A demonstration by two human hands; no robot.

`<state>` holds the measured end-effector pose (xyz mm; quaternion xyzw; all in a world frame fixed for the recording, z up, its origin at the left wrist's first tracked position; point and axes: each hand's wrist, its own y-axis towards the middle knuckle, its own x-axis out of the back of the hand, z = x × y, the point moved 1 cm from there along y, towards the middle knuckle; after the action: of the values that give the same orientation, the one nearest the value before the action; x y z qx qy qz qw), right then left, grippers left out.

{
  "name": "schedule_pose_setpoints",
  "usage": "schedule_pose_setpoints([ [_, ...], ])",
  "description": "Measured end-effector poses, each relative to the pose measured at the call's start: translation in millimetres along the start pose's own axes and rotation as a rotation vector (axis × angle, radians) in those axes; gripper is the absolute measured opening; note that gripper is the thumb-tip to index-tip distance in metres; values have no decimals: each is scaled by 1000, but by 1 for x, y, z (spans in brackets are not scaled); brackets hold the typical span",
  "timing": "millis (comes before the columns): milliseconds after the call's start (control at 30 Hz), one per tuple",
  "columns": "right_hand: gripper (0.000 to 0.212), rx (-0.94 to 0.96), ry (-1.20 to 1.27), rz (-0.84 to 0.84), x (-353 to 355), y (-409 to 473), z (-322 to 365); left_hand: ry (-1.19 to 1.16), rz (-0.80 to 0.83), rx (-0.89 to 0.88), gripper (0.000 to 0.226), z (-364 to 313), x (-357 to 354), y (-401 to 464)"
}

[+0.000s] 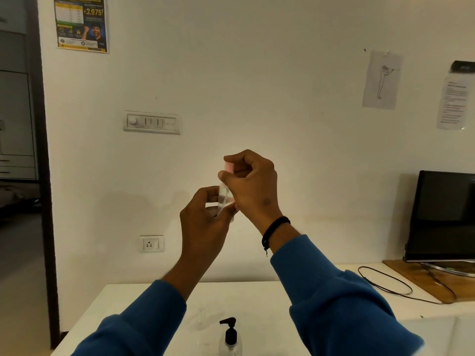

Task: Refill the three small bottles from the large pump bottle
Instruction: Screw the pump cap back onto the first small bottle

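Observation:
I hold a small clear bottle [223,199] up in front of the wall, well above the table. My left hand [203,222] grips its body from below. My right hand [250,186] pinches the pink cap [228,167] at the bottle's top. The large clear pump bottle [230,340] with a black pump head stands on the white table [144,304] near the bottom edge of the view, between my two blue sleeves. The other small bottles are not in view.
A black monitor [442,217] stands on a wooden board [421,278] at the right, with a black cable [385,281] looping across the table. The wall holds a switch panel [151,122] and a socket [151,244]. A dark doorway lies at the left.

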<state>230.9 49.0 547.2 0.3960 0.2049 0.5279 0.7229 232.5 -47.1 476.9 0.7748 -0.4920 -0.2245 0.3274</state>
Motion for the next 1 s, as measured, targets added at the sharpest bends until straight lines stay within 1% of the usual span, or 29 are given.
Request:
schedule_pose_setpoints([
  [133,27,-8,-48,-24,1,1,-3,-21,20,1,34,-1,-1,-5],
  [267,16,-73,85,14,0,-1,-6,-46,19,1,33,1,0,-4],
  [333,23,-85,118,40,0,-1,-7,-33,6,-6,33,2,1,-2],
  [467,26,-52,52,51,1,-1,-4,-21,2,-9,33,4,0,-1],
  [833,23,3,-83,5,-1,-3,-6,-6,-19,16,31,12,2,-3],
  [1000,25,7,-58,13,-3,-7,-6,16,-40,14,34,15,4,-1],
])
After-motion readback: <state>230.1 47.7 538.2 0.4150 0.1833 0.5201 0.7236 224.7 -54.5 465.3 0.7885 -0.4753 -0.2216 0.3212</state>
